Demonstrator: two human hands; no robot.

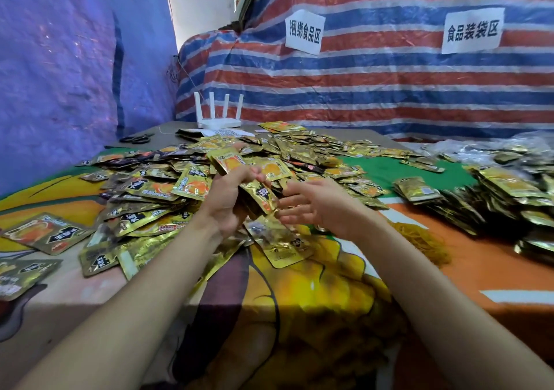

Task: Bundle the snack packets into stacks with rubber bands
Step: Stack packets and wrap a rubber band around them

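- Our left grip (227, 202) curls round a stack (261, 195) above the loose pile (150, 188); we should square its edges first.
- Our right grip (314, 206), fingers spread, holds nothing; the bands (419, 239) lie near it on the tabletop (494, 269).

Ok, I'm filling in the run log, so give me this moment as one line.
stage: gathering a stack | left hand: holds packet stack | right hand: open beside it | rubber bands: untouched, lying to the right
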